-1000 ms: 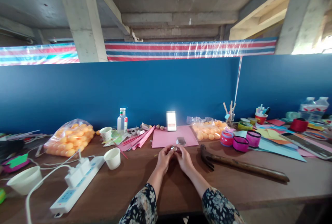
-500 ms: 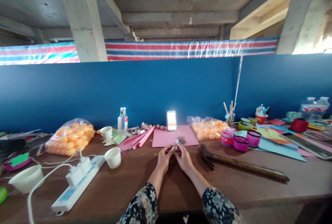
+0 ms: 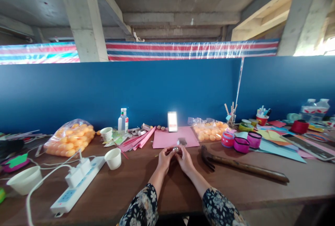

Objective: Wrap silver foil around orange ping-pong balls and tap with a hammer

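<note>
Close together over the middle of the brown table, my left hand (image 3: 164, 160) and my right hand (image 3: 185, 160) pinch a small shiny metal ball (image 3: 176, 148) between their fingertips. Its details are too small to tell, and the fingers cover part of it. Just beyond the hands lies a pink sheet of paper (image 3: 162, 141) with a small dark patch (image 3: 182, 142) on it. Two similar small metal balls (image 3: 160, 128) rest at the sheet's far left corner. A white upright rectangle, blurred out (image 3: 172, 121), stands at its back edge.
A claw hammer (image 3: 243, 165) lies right of my hands. Bags of orange balls (image 3: 70, 138) (image 3: 210, 131) stand on both sides. Leftward are a paper cup (image 3: 113, 159) and a power strip (image 3: 78, 184) with cables. Purple fabric rings (image 3: 241, 144) sit at right, before a blue partition (image 3: 167, 86).
The view has shifted very slightly, so table items appear a little further left. Both hands keep nearly the same pose around the small metal ball.
</note>
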`<state>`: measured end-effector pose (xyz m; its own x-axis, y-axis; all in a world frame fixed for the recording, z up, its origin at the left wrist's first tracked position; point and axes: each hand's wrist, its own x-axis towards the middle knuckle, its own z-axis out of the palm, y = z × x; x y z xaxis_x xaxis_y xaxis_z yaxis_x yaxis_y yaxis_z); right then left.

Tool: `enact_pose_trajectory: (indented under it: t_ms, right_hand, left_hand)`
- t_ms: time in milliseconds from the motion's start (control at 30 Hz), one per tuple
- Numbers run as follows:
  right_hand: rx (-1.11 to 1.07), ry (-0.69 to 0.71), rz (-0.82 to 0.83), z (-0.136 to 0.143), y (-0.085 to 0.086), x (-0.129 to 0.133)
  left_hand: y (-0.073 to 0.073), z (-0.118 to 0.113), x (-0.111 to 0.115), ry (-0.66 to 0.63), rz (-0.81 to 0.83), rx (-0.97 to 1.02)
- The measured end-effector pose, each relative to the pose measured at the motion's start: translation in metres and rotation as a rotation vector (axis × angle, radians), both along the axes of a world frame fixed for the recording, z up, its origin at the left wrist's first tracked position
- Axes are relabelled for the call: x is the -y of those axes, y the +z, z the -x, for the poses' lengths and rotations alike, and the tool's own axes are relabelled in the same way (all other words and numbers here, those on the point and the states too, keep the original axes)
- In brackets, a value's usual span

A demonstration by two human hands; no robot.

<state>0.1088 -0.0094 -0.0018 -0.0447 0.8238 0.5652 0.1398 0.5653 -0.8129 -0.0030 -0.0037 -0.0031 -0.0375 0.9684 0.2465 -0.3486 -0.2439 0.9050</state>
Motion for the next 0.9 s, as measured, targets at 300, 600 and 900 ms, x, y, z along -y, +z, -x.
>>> enact_pose_trajectory:
  t_ms: [300,600,900]
  right_hand:
    - [0.011,0.006,0.0,0.0,-0.001,-0.002]
    - [0.069,-0.026,-0.022,-0.002,-0.011,-0.01]
    - [0.072,0.011,-0.033,-0.002,-0.011,-0.009]
  left_hand:
    - [0.0,0.0,-0.001,0.014,-0.007,-0.025]
    - [0.001,0.0,0.001,0.028,0.028,-0.016]
    - [-0.002,0.001,-0.001,0.012,0.039,0.004]
